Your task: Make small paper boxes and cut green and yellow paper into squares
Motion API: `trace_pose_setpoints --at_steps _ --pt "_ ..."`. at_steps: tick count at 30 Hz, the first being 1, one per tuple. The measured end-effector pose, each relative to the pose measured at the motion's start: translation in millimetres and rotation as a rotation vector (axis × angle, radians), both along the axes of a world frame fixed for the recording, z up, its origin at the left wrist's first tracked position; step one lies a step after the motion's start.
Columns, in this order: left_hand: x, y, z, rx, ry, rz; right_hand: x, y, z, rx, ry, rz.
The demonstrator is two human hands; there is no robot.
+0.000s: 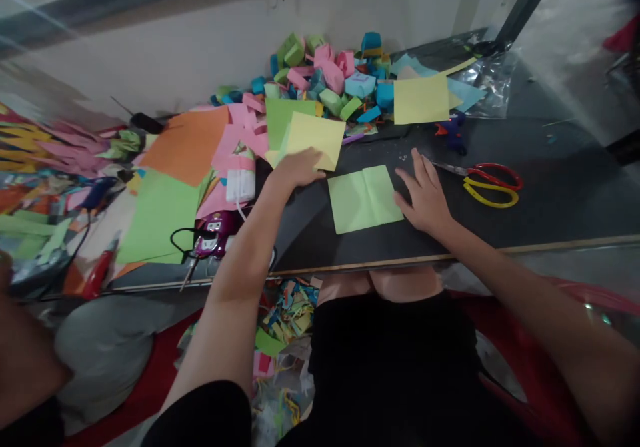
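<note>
My left hand (301, 167) is at the lower edge of a yellow paper sheet (320, 134), fingers on the sheet and thumb by its edge; it looks closed on it. Green sheets (280, 110) lie partly beneath. In front of me on the dark table lies a pale green paper (363, 200) with a crease running down it. Beside its right edge my right hand (425, 197) rests open, fingers spread, holding nothing. Scissors (493, 184) with one red and one yellow handle lie just right of that hand, blades toward the fingers.
Folded paper pieces (330, 74) are heaped along the wall. Another yellow sheet (421, 100) lies near a purple tool (454, 132). Orange paper (193, 144), green paper (157, 210), a white device (241, 179) and a purple device (215, 234) with cords crowd the left. Another person's arm (25, 360) shows lower left.
</note>
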State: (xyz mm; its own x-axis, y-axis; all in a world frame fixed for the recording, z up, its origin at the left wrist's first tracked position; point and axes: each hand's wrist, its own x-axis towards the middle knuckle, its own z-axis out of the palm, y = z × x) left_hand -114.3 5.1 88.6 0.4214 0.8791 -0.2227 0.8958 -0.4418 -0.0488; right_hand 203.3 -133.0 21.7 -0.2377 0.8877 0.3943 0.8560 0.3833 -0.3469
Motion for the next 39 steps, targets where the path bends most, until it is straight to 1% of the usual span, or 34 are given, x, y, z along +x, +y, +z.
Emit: trace_pose_setpoints --at_steps 1,2,3,4,5,6,7,8,9,11,13,16,18,21,23,25,28,29,31,33,34,35,36,39 --pt "4 -1 -0.6 -0.072 0.048 -0.006 0 0 -1.4 -0.028 -0.024 0.009" --pt "10 -4 0.1 -0.089 0.055 0.003 -1 1 -2.9 -0.056 -0.046 0.020" --pt "18 -8 1.1 -0.055 0.023 0.011 -1 2 -4.2 -0.082 -0.064 0.030" --pt "29 -13 1.4 0.033 -0.053 -0.012 -1 3 -5.3 -0.105 -0.076 0.043" --pt "41 -18 0.3 0.119 -0.159 -0.074 -1 5 -6.1 -0.125 -0.083 0.061" --pt "54 -22 -2.3 0.143 -0.251 -0.166 -1 7 -6.7 -0.141 -0.085 0.088" --pt "67 -26 -6.2 0.083 -0.308 -0.276 0 8 -7.1 -0.153 -0.083 0.120" --pt "78 -29 -10.7 -0.019 -0.328 -0.377 0 10 -7.5 -0.161 -0.077 0.155" --pt "87 -31 -15.1 -0.104 -0.325 -0.441 1 11 -7.7 -0.162 -0.066 0.185" --pt "97 -32 -20.1 -0.161 -0.319 -0.472 4 13 -8.4 -0.150 -0.023 0.212" --pt "96 -31 -18.3 -0.165 -0.284 -0.422 7 14 -9.2 -0.134 0.048 0.192" --pt "87 -33 -8.5 -0.194 -0.207 -0.336 12 19 -10.0 -0.129 0.152 0.135" --pt "82 -38 -4.3 -0.218 -0.170 -0.302 17 25 -9.8 -0.139 0.169 0.116" --pt "82 -51 -6.2 -0.193 -0.176 -0.296 21 36 -7.2 -0.153 0.124 0.103" --pt "86 -63 -9.9 -0.152 -0.249 -0.310 22 40 -2.7 -0.168 0.078 0.095" --pt "91 -74 -11.7 -0.149 -0.318 -0.268 21 40 5.2 -0.205 0.024 0.108" --pt "97 -85 -10.5 -0.189 -0.301 -0.131 13 39 23.4 -0.304 -0.075 0.128" --pt "97 -86 -10.4 -0.197 -0.288 -0.107 10 39 30.4 -0.353 -0.111 0.129" --pt "97 -85 -12.8 -0.181 -0.297 -0.121 2 41 43.7 -0.474 -0.168 0.121" --pt "94 -79 -19.4 -0.113 -0.356 -0.190 -2 48 53.8 -0.588 -0.204 0.131" --pt "92 -74 -23.8 -0.070 -0.398 -0.226 -3 53 57.0 -0.610 -0.209 0.137" --pt "90 -70 -28.3 -0.034 -0.450 -0.247 -2 59 58.9 -0.597 -0.202 0.137" --pt "88 -65 -32.7 -0.013 -0.506 -0.237 1 65 59.6 -0.552 -0.177 0.131" --pt "82 -52 -41.7 0.053 -0.675 -0.099 11 83 57.0 -0.322 -0.004 0.086"
